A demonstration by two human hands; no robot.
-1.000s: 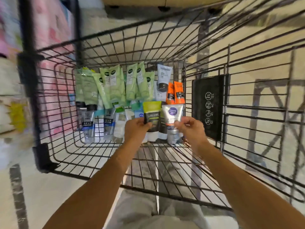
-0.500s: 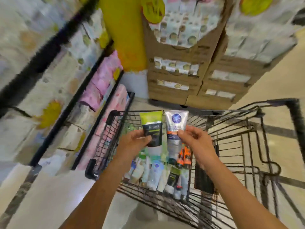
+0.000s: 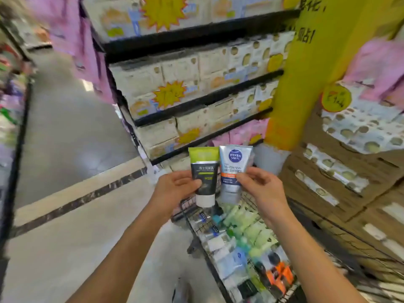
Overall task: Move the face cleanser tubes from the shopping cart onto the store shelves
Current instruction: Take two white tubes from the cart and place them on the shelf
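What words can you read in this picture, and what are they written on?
"NIVEA MEN": on the silver tube in the right hand.
"OIL CONTROL": same tube, under the logo, only just readable.
Green tube in the left hand: Chinese print, too blurred.
Yellow pillar: black Chinese characters, cut off and blurred.
Starburst tags and the round tag: numbers too blurred.
Other tubes: too small.

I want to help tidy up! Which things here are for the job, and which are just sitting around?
For the job: green-and-black tube, held by left hand; silver tube, held by right hand; other tubes in the shopping cart.
Just lying about: pale packs on the shelves; yellow pillar; cardboard cartons.
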